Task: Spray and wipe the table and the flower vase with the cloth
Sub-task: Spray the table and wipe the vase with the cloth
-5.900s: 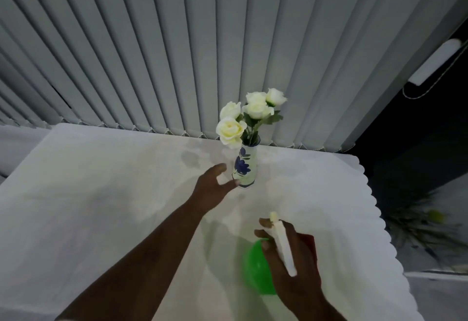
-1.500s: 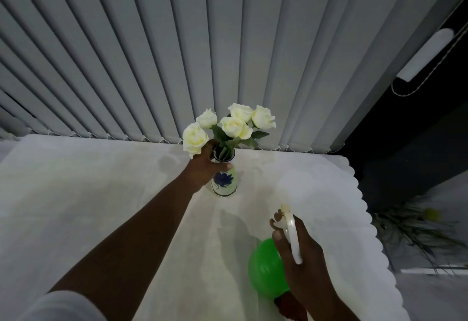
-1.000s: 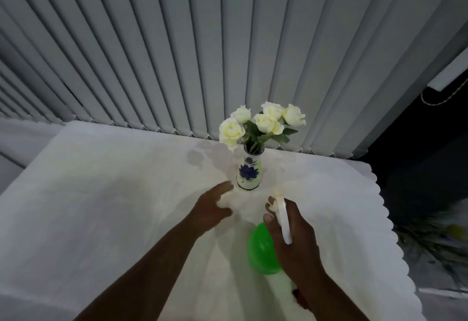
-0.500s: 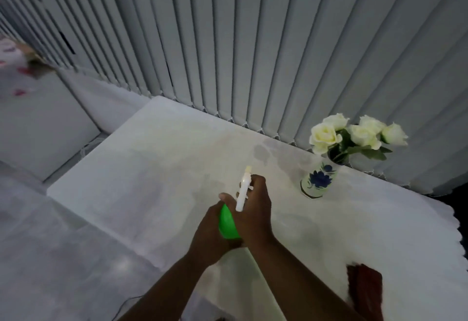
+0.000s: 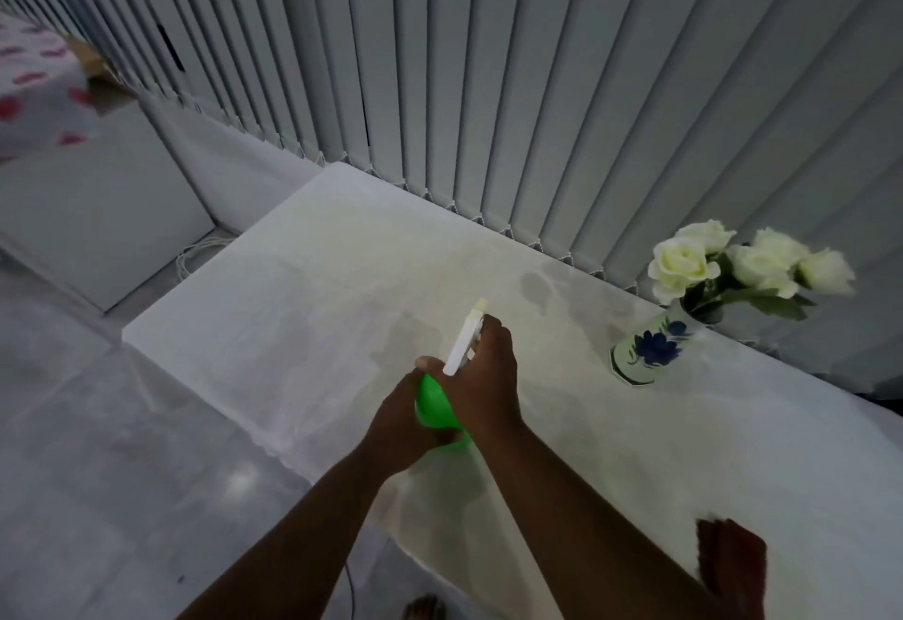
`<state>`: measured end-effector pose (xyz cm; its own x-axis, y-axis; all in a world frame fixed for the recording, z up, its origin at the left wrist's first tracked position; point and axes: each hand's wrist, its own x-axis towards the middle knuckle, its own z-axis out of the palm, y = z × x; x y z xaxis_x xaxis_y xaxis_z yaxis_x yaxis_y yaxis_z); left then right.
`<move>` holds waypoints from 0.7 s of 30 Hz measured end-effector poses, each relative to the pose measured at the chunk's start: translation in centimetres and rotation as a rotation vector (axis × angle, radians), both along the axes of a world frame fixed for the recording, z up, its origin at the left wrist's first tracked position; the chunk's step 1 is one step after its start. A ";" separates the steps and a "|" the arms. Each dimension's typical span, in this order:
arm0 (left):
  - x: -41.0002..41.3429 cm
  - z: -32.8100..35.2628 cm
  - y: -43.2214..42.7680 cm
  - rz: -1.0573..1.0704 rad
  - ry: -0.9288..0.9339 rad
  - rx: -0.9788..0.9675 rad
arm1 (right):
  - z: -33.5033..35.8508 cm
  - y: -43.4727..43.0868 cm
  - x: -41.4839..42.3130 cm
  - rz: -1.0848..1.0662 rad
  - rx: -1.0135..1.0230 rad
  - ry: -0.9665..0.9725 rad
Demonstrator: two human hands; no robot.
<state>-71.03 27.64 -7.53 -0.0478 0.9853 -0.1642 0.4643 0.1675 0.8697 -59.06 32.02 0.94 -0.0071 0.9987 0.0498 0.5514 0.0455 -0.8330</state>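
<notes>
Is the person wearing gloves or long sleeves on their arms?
No. The left hand and the right hand are both bare, with no gloves. Both forearms are uncovered as far as the picture shows, so no sleeve is in view. I see no watch, bracelet or ring, though the light is dim and the fingers are partly hidden.

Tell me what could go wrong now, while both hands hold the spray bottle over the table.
1. The spray bottle points away from the flower vase, so spray may miss the vase.
2. The cloth lies at the table edge and might slip off.
3. The left hand and right hand are both busy, so neither can wipe.
</notes>
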 end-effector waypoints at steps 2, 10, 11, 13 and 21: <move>0.0 -0.5 -0.8 0.057 -0.056 0.027 | -0.2 -0.5 1.2 0.041 -0.017 0.039; 5.1 -2.9 -10.0 0.347 0.037 0.096 | -2.6 -4.7 15.2 -0.015 -0.084 0.052; 6.5 -2.8 -10.3 0.280 0.035 0.094 | -3.0 -5.8 17.6 -0.051 -0.094 -0.019; 9.5 -2.1 -9.6 0.141 0.036 0.120 | -4.0 -8.3 22.5 -0.123 -0.072 -0.260; 22.0 4.5 4.1 -0.086 -0.092 0.216 | -6.9 -16.2 33.0 -0.129 0.157 -0.627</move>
<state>-49.00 31.74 -3.06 0.0432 0.9978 0.0507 0.3857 -0.0635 0.9204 -26.03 15.81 -5.98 0.0374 0.9746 0.2209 0.9392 0.0413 -0.3410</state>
